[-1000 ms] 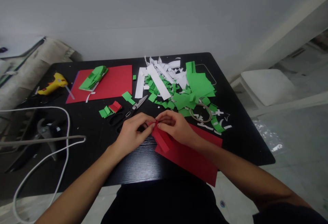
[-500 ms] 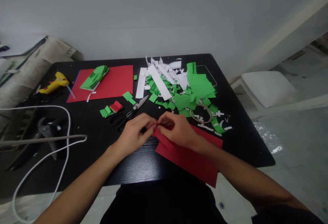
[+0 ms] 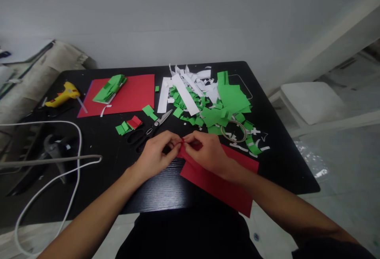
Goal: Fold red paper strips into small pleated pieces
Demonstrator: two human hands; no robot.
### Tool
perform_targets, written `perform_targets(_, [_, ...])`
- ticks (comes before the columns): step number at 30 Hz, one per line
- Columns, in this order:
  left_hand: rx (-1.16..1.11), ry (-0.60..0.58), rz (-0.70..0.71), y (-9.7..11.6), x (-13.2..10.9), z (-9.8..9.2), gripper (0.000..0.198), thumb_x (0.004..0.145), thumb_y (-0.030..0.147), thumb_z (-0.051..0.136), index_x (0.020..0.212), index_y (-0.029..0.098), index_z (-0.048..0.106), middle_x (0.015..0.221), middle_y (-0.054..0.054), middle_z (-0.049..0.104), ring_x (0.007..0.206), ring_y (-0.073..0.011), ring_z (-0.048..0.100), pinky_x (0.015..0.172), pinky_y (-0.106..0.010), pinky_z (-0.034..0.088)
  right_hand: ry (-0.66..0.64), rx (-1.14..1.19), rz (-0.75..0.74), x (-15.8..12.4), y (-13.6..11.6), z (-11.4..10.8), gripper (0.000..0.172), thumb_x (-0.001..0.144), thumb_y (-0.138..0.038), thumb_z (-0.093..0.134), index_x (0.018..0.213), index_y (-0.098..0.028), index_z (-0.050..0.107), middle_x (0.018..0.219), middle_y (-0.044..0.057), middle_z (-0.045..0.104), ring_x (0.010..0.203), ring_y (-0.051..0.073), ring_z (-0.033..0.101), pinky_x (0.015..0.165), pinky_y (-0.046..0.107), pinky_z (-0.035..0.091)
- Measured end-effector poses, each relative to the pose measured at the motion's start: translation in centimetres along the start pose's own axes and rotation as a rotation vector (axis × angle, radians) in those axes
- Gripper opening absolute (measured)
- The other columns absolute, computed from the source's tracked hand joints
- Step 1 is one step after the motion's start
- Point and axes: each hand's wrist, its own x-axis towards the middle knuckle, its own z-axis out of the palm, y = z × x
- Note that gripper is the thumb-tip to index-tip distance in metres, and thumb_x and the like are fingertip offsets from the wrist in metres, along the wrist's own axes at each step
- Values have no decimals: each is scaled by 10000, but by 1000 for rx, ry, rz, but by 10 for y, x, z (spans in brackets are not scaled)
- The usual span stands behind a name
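Observation:
Fingertips of my left hand (image 3: 156, 153) and my right hand (image 3: 208, 153) meet over the near half of the table, pinching a small piece of red paper (image 3: 182, 145) between them. Most of that piece is hidden behind the fingers. Under my right hand and forearm lies a larger red paper sheet (image 3: 218, 186), its corner past the table's front edge. Black-handled scissors (image 3: 150, 131) rest just beyond my left hand, blades partly apart. Beside them are small folded green papers (image 3: 122, 128) and a folded red paper (image 3: 135, 122).
A heap of green scraps (image 3: 185, 110) and white strips (image 3: 185, 93) covers the back middle, with a tape ring (image 3: 234, 131) at its right. At left are a yellow glue gun (image 3: 63, 95), a red sheet (image 3: 136, 93) bearing green papers (image 3: 110, 89), and a white cable (image 3: 78, 164).
The long red strip that stuck out below my right hand has mostly gone from sight behind the fingers. Both hands stay in nearly the same place, still pinching red paper.

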Motion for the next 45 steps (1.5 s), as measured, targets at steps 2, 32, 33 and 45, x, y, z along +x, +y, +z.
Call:
perform_targets(2, [-32, -1, -30, 0, 0, 1, 82, 941, 132, 634, 999, 184, 658, 862, -11, 721, 732, -120, 706, 683, -227, 603, 18, 10, -23, 0, 2, 1, 58, 888, -178, 681, 866, -208, 725, 938, 68, 816, 843, 220, 768, 832, 366, 601])
perform_targets(32, [3, -32, -45, -3, -3, 1, 104, 954, 138, 625, 1024, 193, 679, 862, -4, 732, 738, -117, 705, 705, -226, 598, -38, 16, -22, 0, -2, 0, 47, 898, -217, 661, 862, -214, 692, 877, 49, 758, 779, 187, 713, 732, 319, 577])
perform_targets(33, [9, -38, -33, -3, -3, 1, 107, 957, 138, 631, 1035, 190, 682, 873, -8, 735, 748, -119, 708, 719, -230, 601, -48, 43, 8, 1, -2, -1, 41, 887, -217, 671, 855, -209, 695, 863, 46, 755, 769, 185, 710, 727, 317, 575])
perform_targets(45, [-3, 10, -26, -6, 0, -3, 46, 1002, 228, 661, 1019, 190, 682, 875, -13, 754, 723, -124, 709, 694, -227, 575, -213, 700, 448, 14, -2, -16, 224, 900, -318, 719, 1104, -245, 778, 1139, 49, 782, 1025, 192, 722, 924, 348, 574])
